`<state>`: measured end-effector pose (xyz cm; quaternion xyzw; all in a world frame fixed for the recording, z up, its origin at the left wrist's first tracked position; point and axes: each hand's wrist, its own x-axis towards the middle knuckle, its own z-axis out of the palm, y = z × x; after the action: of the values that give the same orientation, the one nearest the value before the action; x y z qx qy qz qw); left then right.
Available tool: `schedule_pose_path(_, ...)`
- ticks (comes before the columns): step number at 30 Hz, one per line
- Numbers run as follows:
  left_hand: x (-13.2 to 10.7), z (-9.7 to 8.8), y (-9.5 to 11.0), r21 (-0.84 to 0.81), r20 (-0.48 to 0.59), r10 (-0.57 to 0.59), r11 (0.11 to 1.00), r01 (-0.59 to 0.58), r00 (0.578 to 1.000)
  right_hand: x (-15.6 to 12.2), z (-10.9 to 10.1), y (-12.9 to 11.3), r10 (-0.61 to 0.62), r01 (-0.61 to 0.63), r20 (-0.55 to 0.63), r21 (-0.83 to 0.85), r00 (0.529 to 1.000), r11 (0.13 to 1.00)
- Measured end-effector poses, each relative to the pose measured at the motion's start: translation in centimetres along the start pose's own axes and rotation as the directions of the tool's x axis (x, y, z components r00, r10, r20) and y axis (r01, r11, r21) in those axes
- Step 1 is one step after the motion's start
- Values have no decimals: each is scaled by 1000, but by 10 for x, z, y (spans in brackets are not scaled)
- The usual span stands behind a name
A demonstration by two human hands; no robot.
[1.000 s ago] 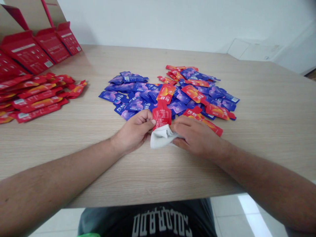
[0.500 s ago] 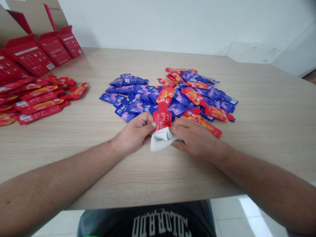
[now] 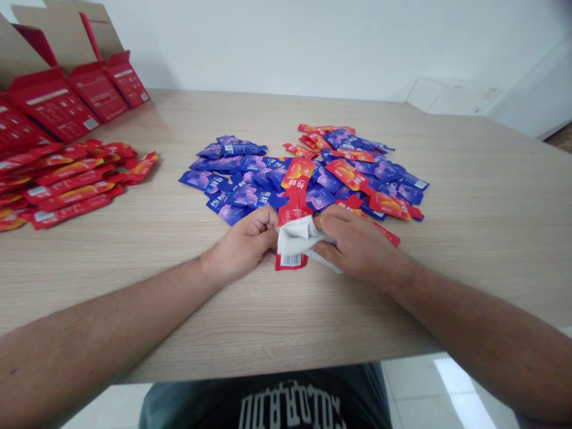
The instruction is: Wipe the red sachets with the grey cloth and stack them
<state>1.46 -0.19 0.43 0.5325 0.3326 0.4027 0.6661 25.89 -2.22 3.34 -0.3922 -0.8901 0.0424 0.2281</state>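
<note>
My left hand [image 3: 245, 243] pinches the left edge of a red sachet [image 3: 290, 260] that lies flat on the wooden table [image 3: 134, 238], its barcode end towards me. My right hand [image 3: 355, 243] is closed on a white cloth [image 3: 298, 236] and presses it onto the middle of that sachet. Just beyond both hands lies a heap of blue and red sachets [image 3: 313, 173].
A row of red sachets [image 3: 67, 179] lies at the left of the table. Open red cartons [image 3: 67, 89] stand behind it at the far left. A white wall runs along the table's far edge. The near table edge is close to my body.
The white cloth has moved up over the middle of the red sachet, so the sachet's barcode end now shows below it. My hands stayed in place.
</note>
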Motion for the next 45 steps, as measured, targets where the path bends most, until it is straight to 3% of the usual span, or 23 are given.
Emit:
schedule_pose_path(3,0,-1,-1,28,1,4,1000,-4,1000,0,-1,2,64,-65,-89,-11,994,998)
schedule_pose_path(8,0,-5,-4,85,34,24,996,-27,999,0,0,-3,-76,75,64,25,995,997)
schedule_pose_path(13,0,-6,-4,101,31,4,995,-7,1000,1,-1,3,75,-75,-99,5,992,997)
schedule_pose_path(18,-1,-7,-3,136,54,13,991,-21,998,0,-1,-1,-47,45,59,44,997,998)
schedule_pose_path(22,0,-8,-4,139,63,14,990,-23,998,2,-3,4,112,-109,-131,26,985,994)
schedule_pose_path(28,1,-10,-4,189,107,35,980,-55,994,1,-4,3,15,-14,-16,53,1000,999)
schedule_pose_path(32,1,-11,-4,180,127,11,983,-34,992,2,-5,6,120,-119,-173,20,978,993)
schedule_pose_path(37,2,-13,-3,229,152,30,971,-65,988,1,-4,4,-1,3,-29,54,1000,999)
schedule_pose_path(42,1,-11,-1,189,159,14,981,-44,987,2,-4,4,110,-108,-163,24,981,994)
schedule_pose_path(45,1,-10,1,216,149,25,975,-57,989,0,-4,0,-28,29,-9,65,1000,997)
